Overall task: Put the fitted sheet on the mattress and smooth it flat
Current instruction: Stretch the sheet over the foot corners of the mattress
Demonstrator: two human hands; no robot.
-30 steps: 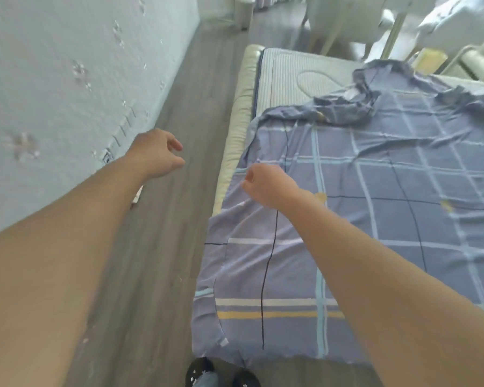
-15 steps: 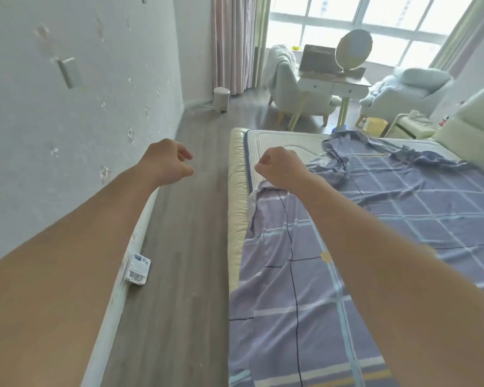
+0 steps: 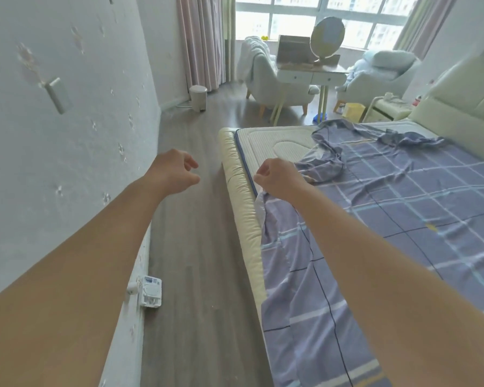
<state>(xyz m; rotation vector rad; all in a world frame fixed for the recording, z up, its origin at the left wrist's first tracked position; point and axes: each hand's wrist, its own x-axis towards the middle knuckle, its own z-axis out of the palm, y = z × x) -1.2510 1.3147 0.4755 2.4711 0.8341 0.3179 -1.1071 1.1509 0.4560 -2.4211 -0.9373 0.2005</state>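
Both arms reach out along the bed's side, probably heading for the far corner. The left hand (image 3: 171,172) hangs over the floor, fingers loosely curled on nothing; the right hand (image 3: 278,178) is curled too (whether it pinches cloth I cannot tell). The fitted sheet (image 3: 403,213), a blue-grey check, lies rumpled, leaving the mattress (image 3: 274,141) corner bare.

Sheet (image 3: 403,219): lavender-blue, checked with white, pale-blue and dark lines, small yellow marks. Mattress (image 3: 274,138): white, blue edge piping. Bed frame (image 3: 241,208): cream. Floor (image 3: 201,247): grey wood grain. Curtains (image 3: 204,37): pale pink.
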